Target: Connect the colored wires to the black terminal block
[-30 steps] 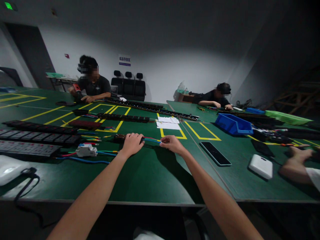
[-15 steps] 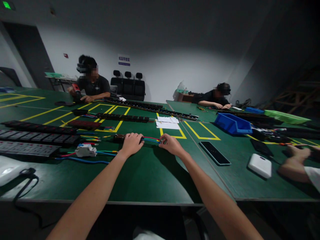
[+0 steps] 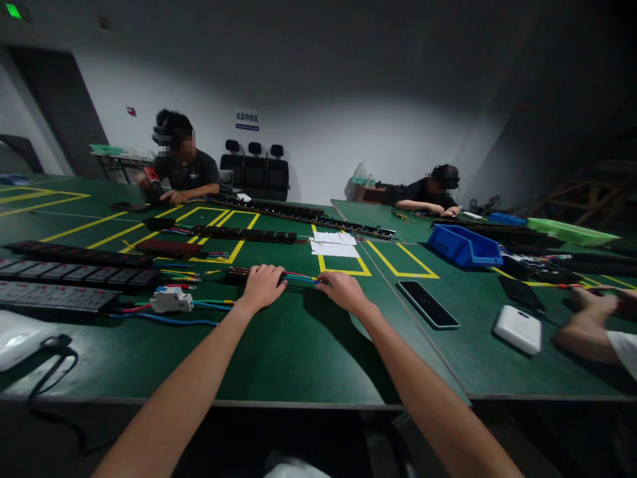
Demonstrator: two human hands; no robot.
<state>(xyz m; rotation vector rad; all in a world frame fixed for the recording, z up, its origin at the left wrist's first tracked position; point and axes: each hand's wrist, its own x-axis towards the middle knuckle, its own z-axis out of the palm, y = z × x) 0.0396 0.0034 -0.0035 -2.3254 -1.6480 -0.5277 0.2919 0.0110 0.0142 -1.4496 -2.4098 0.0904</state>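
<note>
My left hand (image 3: 261, 287) is wrapped over the end of a dark strip-shaped part (image 3: 237, 275) that lies on the green table. Thin coloured wires (image 3: 300, 277), red, blue and green among them, run from that end to my right hand (image 3: 343, 290). Its fingers pinch the wire ends; the tips are partly hidden. To the left lie black power strips (image 3: 64, 297) with several sockets each. A white circuit breaker (image 3: 171, 300) sits beside them, among red, blue and yellow-green wires.
White papers (image 3: 334, 244) lie beyond my hands. On the right are a phone (image 3: 428, 305), a white box-shaped device (image 3: 517, 330) and a blue bin (image 3: 462, 247). A co-worker's hand (image 3: 592, 305) works at the right edge. Two people sit across the table, one holding a red-and-black tool (image 3: 152, 178).
My right hand has turned slightly, its fingers now closer together and lower over the wire ends. My left hand stays in place on the dark strip.
</note>
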